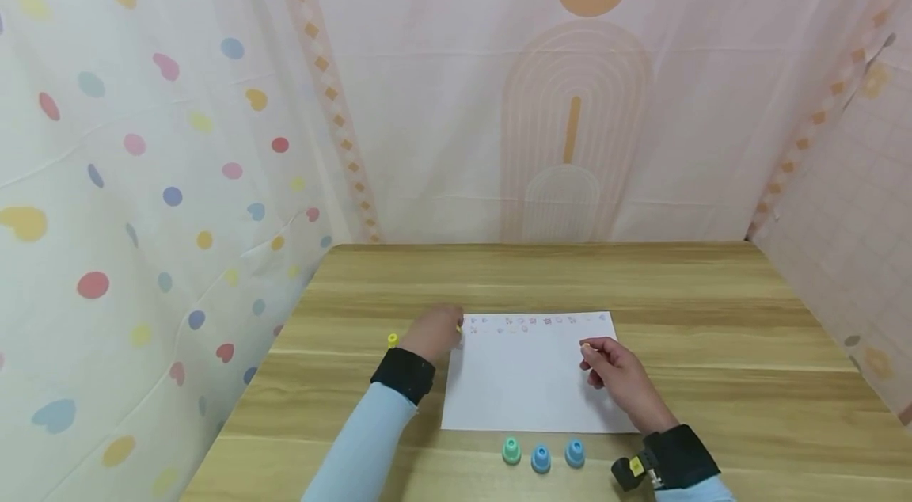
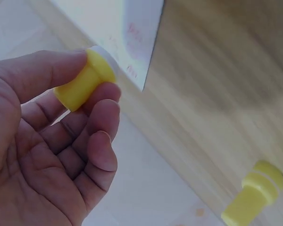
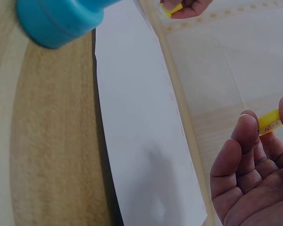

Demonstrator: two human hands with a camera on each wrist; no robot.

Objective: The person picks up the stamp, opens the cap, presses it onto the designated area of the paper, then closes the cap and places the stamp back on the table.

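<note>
My left hand point(image 1: 433, 330) pinches a yellow toy stamp point(image 2: 82, 81) between thumb and fingers, at the upper left corner of a white sheet of paper point(image 1: 527, 383). In the left wrist view, the stamp's pale end points toward the paper. Small, faint stamped prints run along the sheet's top edge. Over the sheet's right side, my right hand point(image 1: 618, 375) pinches a small yellow cap point(image 3: 270, 123) with a printed figure on its round face. Another yellow stamp point(image 2: 252, 193) stands on the table beside my left hand.
In front of the paper's near edge stand a green stamp point(image 1: 511, 451), a blue stamp point(image 1: 541, 458) and a second blue stamp point(image 1: 575, 453). The wooden table point(image 1: 727, 328) meets a patterned curtain point(image 1: 442, 130) at its back and left.
</note>
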